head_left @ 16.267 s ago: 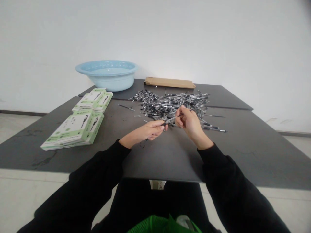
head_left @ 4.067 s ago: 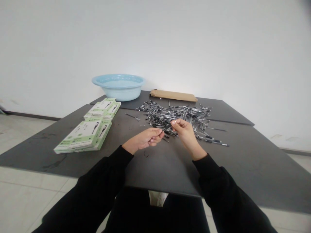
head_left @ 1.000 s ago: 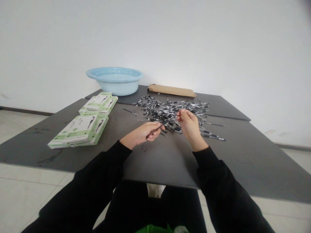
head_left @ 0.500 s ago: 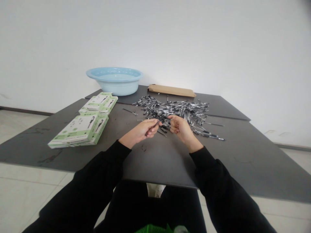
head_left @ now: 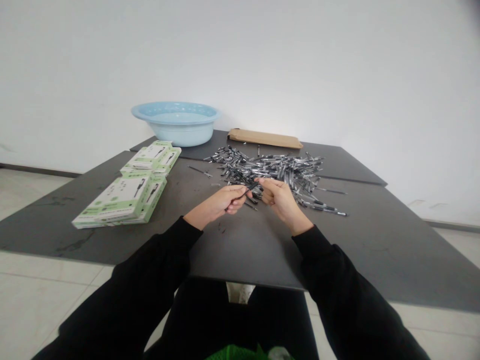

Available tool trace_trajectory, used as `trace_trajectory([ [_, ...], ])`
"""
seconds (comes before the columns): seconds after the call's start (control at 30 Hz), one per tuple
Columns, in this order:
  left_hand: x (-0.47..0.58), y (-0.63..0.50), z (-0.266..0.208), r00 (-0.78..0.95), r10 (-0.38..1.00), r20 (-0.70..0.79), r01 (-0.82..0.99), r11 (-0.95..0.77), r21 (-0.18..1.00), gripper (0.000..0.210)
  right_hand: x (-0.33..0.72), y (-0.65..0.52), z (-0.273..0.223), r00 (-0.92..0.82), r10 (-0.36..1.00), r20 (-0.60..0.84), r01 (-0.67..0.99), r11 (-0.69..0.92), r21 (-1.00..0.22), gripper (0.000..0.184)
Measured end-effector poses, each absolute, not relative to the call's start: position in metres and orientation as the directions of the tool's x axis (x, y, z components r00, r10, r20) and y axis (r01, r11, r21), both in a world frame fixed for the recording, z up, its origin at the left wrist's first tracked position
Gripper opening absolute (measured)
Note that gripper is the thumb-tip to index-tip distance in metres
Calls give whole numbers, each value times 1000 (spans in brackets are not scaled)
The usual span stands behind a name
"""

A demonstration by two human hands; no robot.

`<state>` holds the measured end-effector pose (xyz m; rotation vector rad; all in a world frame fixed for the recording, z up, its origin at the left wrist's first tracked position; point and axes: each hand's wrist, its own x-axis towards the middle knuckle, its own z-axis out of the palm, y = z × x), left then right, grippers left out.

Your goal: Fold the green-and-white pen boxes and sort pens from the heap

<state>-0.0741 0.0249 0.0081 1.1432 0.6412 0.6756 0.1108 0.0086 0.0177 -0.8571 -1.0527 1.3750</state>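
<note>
My left hand (head_left: pixel 221 204) is closed around a dark, slim pen (head_left: pixel 252 188), which slants up and away to the right. At the pen's far end my right hand (head_left: pixel 279 199) has its fingers curled, thumb and index finger pinched at the tip. Whether the left fingers hold more than one pen I cannot tell. Just beyond both hands lies a loose heap of black and clear pens (head_left: pixel 277 167), pointing in all directions. A few single pens lie around its edges.
Green-and-white boxes (head_left: pixel 120 197) lie stacked on the left of the dark table (head_left: pixel 247 250). Behind them stands a wide light-blue basin (head_left: pixel 183 132). A flat brown cardboard piece (head_left: pixel 264 138) lies at the back near the white wall.
My right hand has moved slightly left, bringing its fingertips to the far end of the pen. The left hand has shifted a little, still holding it.
</note>
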Motion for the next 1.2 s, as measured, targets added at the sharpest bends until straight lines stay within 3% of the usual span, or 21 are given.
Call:
trace_trajectory([
  [0.4,-75,25,6,635,763,-120,-113,245,963,18,127,15,22,59,993,102,-408,117,-905,32],
  [0.7,-72,21,8,576,811,-101,-107,198,974,16,119,16,18,-62,995,80,-195,66,-979,32],
  [0.77,-73,24,8,529,840,-120,-128,218,967,16,125,19,16,-68,994,83,-93,77,-993,22],
  [0.83,-74,27,9,479,866,-144,-141,238,961,18,134,20,10,-103,985,136,124,148,-981,20],
  [0.97,-74,27,11,424,888,-177,-132,253,958,18,147,8,-15,-264,916,302,539,400,-741,35],
  [1.1,-72,23,13,403,900,-165,-111,227,968,19,154,-8,-38,-338,881,331,624,473,-622,49],
  [1.2,-72,22,13,393,907,-151,-102,206,973,19,158,-16,-42,-280,874,398,618,481,-622,38],
])
